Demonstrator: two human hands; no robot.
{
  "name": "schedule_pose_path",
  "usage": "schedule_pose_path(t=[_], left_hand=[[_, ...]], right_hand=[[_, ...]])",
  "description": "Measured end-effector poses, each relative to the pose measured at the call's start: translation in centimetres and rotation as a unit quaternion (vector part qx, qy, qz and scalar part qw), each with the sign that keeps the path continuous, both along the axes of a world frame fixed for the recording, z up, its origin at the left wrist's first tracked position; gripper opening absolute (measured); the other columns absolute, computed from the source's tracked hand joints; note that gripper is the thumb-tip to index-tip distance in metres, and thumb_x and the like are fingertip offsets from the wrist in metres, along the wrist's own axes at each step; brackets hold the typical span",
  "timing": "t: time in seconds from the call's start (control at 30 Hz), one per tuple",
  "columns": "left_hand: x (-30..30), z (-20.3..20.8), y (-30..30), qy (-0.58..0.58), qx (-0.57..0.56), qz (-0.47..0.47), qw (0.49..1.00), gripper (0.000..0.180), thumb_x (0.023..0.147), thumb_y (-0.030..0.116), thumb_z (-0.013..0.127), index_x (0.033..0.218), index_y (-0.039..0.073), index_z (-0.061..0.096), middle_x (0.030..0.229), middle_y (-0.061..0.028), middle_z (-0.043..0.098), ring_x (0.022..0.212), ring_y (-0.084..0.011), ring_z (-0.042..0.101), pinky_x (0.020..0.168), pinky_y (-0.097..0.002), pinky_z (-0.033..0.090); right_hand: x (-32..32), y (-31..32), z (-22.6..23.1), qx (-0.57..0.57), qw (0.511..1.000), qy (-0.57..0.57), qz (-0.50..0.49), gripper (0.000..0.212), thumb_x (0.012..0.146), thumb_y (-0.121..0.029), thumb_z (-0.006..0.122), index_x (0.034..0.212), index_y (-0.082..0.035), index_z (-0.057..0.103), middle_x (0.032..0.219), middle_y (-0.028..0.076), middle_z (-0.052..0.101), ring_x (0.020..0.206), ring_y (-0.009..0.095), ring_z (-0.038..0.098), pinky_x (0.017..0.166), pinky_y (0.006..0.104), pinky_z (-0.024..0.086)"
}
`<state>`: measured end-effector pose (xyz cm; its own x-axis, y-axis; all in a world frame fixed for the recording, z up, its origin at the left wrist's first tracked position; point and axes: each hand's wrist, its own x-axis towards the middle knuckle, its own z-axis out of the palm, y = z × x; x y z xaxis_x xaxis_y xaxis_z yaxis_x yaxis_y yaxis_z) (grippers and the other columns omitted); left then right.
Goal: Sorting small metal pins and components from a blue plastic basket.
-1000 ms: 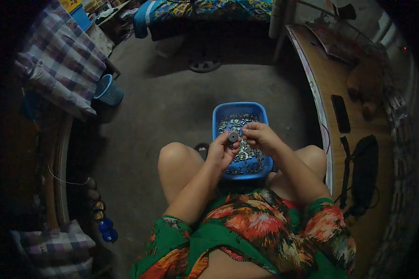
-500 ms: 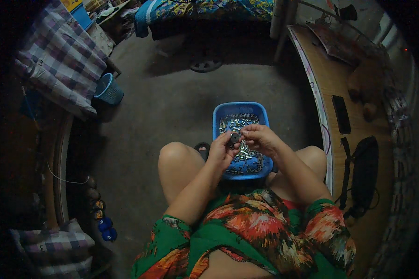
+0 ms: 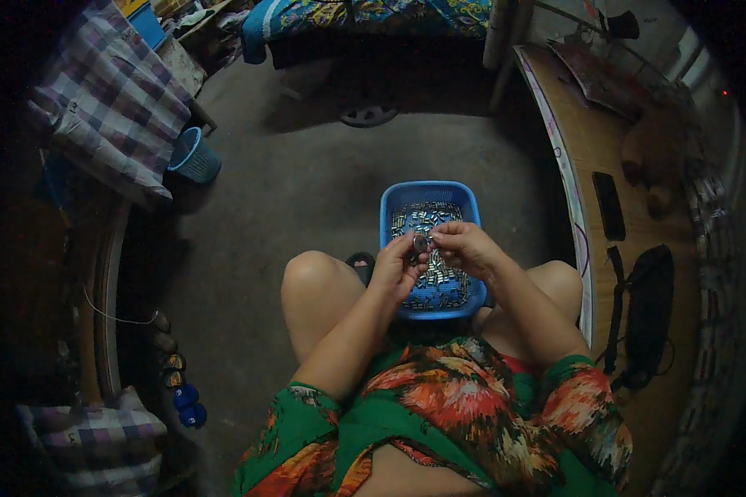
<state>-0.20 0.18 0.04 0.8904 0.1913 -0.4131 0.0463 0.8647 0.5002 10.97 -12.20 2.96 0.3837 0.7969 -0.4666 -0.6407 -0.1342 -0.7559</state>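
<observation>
Now the left hand [image 3: 396, 270] grips a round metal piece [image 3: 420, 243] over the blue basket [image 3: 429, 185]; the right hand [image 3: 468, 248] curls beside it, its grip impossible to tell.

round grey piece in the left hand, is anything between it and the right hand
Nothing visible stands in the way: the left hand holds the round grey piece close to the right hand, over the blue basket. Anything the right hand may pinch is too small to make out.
</observation>
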Motion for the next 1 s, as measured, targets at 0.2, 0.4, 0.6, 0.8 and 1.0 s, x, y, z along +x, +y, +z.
schedule_pose_path(t=[0.2,0.4,0.6,0.8,1.0], left_hand=[[0.0,0.0,0.1,-0.014,-0.008,-0.009,1.0,0.026,0.085,0.031,0.05,0.089,0.005,0.052,0.074,-0.0066,0.055,0.06,-0.0119,0.05,0.05,-0.0212,0.041],[0.0,0.6,-0.1,0.005,-0.004,-0.007,1.0,0.021,0.085,0.028,0.052,0.086,0.006,0.051,0.071,-0.0037,0.054,0.058,-0.0112,0.051,0.047,-0.0215,0.042],[-0.1,0.5,-0.3,0.006,-0.007,-0.013,1.0,0.022,0.084,0.029,0.053,0.085,0.007,0.051,0.07,-0.0028,0.054,0.057,-0.0108,0.052,0.047,-0.0208,0.043],[0.0,0.8,-0.3,0.022,-0.004,-0.009,1.0,0.022,0.084,0.029,0.053,0.085,0.008,0.051,0.068,-0.0021,0.054,0.056,-0.0102,0.052,0.046,-0.0212,0.044],[0.2,0.7,-0.1,0.037,0.002,-0.009,0.999,0.022,0.084,0.029,0.054,0.085,0.007,0.052,0.068,-0.0018,0.054,0.056,-0.0103,0.052,0.046,-0.0214,0.044]], right_hand=[[-0.2,0.1,0.1,-0.03,0.999,-0.034,-0.002,0.018,0.078,-0.017,0.059,0.091,-0.005,0.056,0.061,-0.003,0.046,0.047,0.005,0.04,0.039,0.0178,0.027],[-0.5,0.2,0.0,-0.047,0.995,-0.09,-0.01,0.016,0.077,-0.018,0.061,0.086,-0.005,0.058,0.06,-0.003,0.048,0.045,0.005,0.038,0.039,0.0183,0.027],[-1.1,0.3,0.5,-0.053,0.982,-0.183,-0.005,0.016,0.077,-0.016,0.06,0.086,-0.004,0.058,0.062,-0.002,0.051,0.046,0.005,0.04,0.04,0.0183,0.03],[-1.1,0.3,0.8,-0.052,0.978,-0.199,-0.013,0.014,0.076,-0.015,0.061,0.085,-0.004,0.059,0.069,0.0,0.057,0.049,0.004,0.044,0.042,0.0179,0.032],[-1.3,0.6,1.0,-0.049,0.974,-0.221,-0.024,0.012,0.075,-0.014,0.063,0.081,-0.005,0.059,0.069,0.001,0.058,0.052,0.004,0.046,0.045,0.0176,0.034]])
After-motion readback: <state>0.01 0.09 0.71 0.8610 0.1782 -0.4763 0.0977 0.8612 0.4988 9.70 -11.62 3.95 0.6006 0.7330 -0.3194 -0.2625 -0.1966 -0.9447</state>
